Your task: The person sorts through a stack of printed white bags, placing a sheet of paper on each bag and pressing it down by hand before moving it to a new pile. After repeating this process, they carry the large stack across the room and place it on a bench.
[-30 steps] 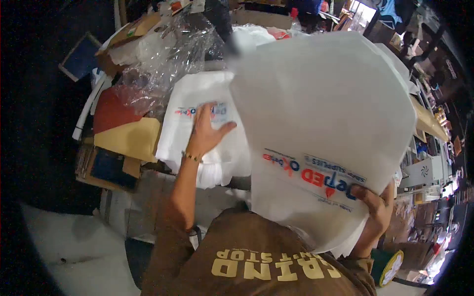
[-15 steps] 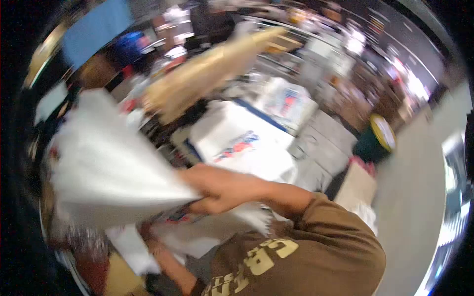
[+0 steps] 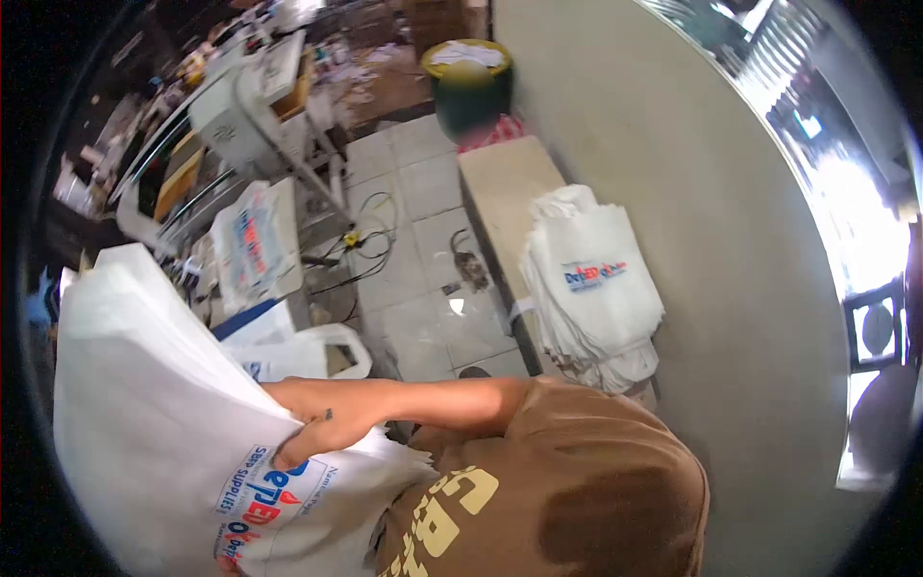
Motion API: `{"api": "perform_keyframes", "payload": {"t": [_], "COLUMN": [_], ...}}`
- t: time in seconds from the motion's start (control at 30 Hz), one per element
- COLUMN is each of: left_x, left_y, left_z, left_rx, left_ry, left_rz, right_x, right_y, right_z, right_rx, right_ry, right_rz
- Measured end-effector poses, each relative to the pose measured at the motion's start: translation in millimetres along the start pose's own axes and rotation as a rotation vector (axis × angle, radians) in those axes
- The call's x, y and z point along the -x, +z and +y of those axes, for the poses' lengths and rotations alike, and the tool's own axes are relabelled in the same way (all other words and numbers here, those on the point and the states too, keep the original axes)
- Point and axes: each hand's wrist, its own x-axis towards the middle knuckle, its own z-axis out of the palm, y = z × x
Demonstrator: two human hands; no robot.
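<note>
A thick stack of white printed bags fills the lower left, its layered edges fanned at the top. My right hand is closed on the stack's right edge, thumb lying over the printed face. Of my left hand, only a small part shows at the bottom of the view, against the stack's lower edge; the rest is hidden behind the bags. Blue and red lettering shows on the front bag below my right thumb.
Another pile of white printed bags lies on a long bench along the wall. More printed bags are at left. A cable lies on the tiled floor. Beyond stands a green bin with yellow rim.
The view has swung to the right, bringing the wall and bench into sight. The stack of bags stays in my hold and now hangs lower left, its print facing me.
</note>
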Motion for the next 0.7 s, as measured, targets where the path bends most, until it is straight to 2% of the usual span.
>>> {"api": "perform_keyframes", "payload": {"t": [0.07, 0.1, 0.13, 0.3, 0.4, 0.53, 0.6, 0.7], "left_x": [-15.9, -23.8, -31.5, -67.2, -77.2, -89.3, -94.3, -91.8], "left_y": [31.1, 48.3, 62.4, 150.9, 226.2, 306.1, 344.0, 412.6], "left_z": [13.5, 16.7, 19.9, 36.7, 64.9, 105.4, 106.5, 105.9], "left_rx": [0.026, 0.048, 0.060, 0.184, 0.168, 0.151, 0.190, 0.272], "left_ry": [0.018, 0.025, 0.029, 0.076, 0.216, 0.366, 0.418, 0.534], "left_rz": [-0.114, -0.172, -0.235, -0.542, -0.693, -1.018, -1.143, -1.359], "right_x": [27.5, 41.0, 54.9, 139.6, 191.9, 234.8, 249.0, 275.9], "right_y": [-21.8, -33.0, -44.4, -71.3, -79.3, -49.3, -40.0, -27.9], "right_z": [-13.7, -8.4, -17.2, -61.0, -64.5, -68.5, -53.4, -37.0], "right_rx": [-0.051, -0.023, -0.115, -0.056, 0.008, 0.061, -0.013, -0.004], "right_ry": [0.023, -0.035, 0.061, 0.081, 0.012, -0.137, -0.431, -0.539], "right_rz": [0.122, 0.210, 0.234, 0.723, 0.918, 1.203, 1.279, 1.446]}}
